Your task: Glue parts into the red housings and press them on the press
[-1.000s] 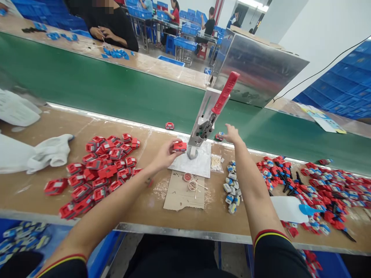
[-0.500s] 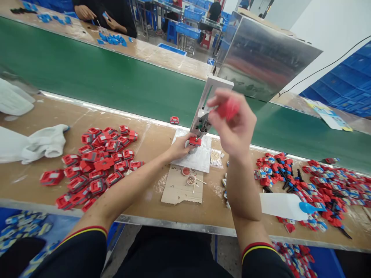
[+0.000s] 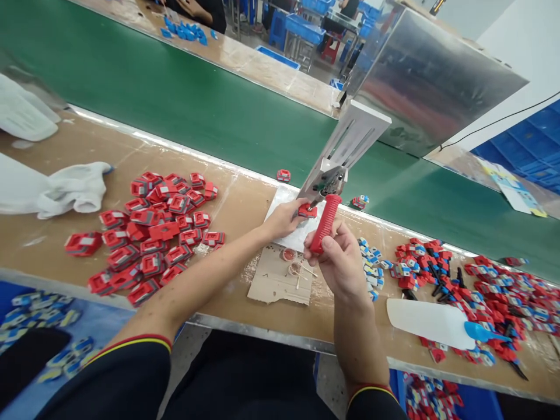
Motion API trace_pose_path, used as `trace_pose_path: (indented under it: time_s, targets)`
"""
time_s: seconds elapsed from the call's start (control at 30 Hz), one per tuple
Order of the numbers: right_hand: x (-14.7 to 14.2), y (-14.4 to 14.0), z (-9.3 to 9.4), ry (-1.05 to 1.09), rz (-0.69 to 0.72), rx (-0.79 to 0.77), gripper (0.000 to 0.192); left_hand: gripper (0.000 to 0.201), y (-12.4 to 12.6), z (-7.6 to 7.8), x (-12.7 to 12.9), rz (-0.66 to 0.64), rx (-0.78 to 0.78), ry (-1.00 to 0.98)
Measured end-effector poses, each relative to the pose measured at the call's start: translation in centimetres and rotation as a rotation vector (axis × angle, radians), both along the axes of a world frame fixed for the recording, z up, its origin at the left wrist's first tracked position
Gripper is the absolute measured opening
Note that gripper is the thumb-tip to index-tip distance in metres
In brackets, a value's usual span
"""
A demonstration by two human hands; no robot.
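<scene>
My left hand (image 3: 282,221) pinches a small red-and-grey plastic part (image 3: 308,211) beneath the tip of an upright metal toggle press (image 3: 345,143). Under the press lies a silvery base plate (image 3: 286,238). My right hand (image 3: 343,262) is wrapped round the red ribbed handle (image 3: 326,224) of the press, which points towards me and tilts upward. Just in front of the plate, a piece of cardboard (image 3: 266,283) bears two small cups, the nearer cup (image 3: 294,268) with cotton swabs (image 3: 301,275) by it.
A heap of red-and-grey parts (image 3: 153,216) lies to the left, beside a white cloth (image 3: 83,189). On the right are piles of red, blue and white pieces (image 3: 494,291) and a white bottle (image 3: 429,321). Behind runs a green conveyor belt (image 3: 184,114) with a red part (image 3: 283,175) on it.
My right hand has brought the red handle down and towards me from its raised position. My left hand keeps the part under the press. The view has shifted slightly.
</scene>
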State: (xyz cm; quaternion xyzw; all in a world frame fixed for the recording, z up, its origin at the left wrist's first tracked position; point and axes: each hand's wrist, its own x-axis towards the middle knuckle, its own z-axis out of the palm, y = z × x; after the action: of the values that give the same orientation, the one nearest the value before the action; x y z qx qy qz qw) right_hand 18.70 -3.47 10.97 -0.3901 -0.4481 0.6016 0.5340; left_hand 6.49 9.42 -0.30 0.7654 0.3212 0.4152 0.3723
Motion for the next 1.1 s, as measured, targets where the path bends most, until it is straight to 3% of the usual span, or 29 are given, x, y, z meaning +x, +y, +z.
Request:
trace_pose_path:
  time_s: [0.13,0.23,0.37,0.53,0.63,0.7,0.8,0.93,1.03,1.1]
  targets:
    - [-0.4,-0.3,1.2,0.031,-0.048,-0.001,0.055,0.041,-0.1,-0.1,0.1,0.008,0.024,0.004]
    - [-0.2,-0.5,1.1,-0.023,-0.066,-0.007,0.054,0.042,-0.3,-0.3,0.1,0.024,0.006,0.013]
    - [0.3,0.0,-0.9,-0.158,-0.025,0.014,0.063,0.042,-0.3,-0.6,0.1,0.027,-0.045,0.022]
    - [0.5,2.5,-4.8,-0.456,-0.231,0.117,0.064,0.046,-0.7,-0.9,0.4,0.01,-0.102,0.031]
    - [1.4,3.1,-5.0,-0.518,-0.23,0.139,0.062,0.047,-0.3,-0.4,-0.4,-0.033,-0.087,0.044]
    - [2.6,1.7,-4.2,-0.521,-0.239,0.139,0.054,0.052,1.2,0.5,-1.7,-0.144,-0.071,0.07]
    - [4.7,-2.7,-2.9,-0.531,-0.382,0.187,0.038,0.053,5.8,2.3,-3.5,-0.334,-0.141,0.22]
    - [5.7,-8.7,-2.7,-0.59,-0.489,0.266,0.03,0.017,13.1,3.8,-2.6,-0.074,-0.194,0.304]
    - [5.4,-11.1,-3.0,-0.676,-0.488,0.303,0.027,0.018,16.2,3.4,0.6,0.113,-0.172,0.318]
    - [5.5,-11.9,-3.2,-0.717,-0.492,0.311,0.025,0.019,16.7,2.7,2.6,0.141,-0.163,0.332]
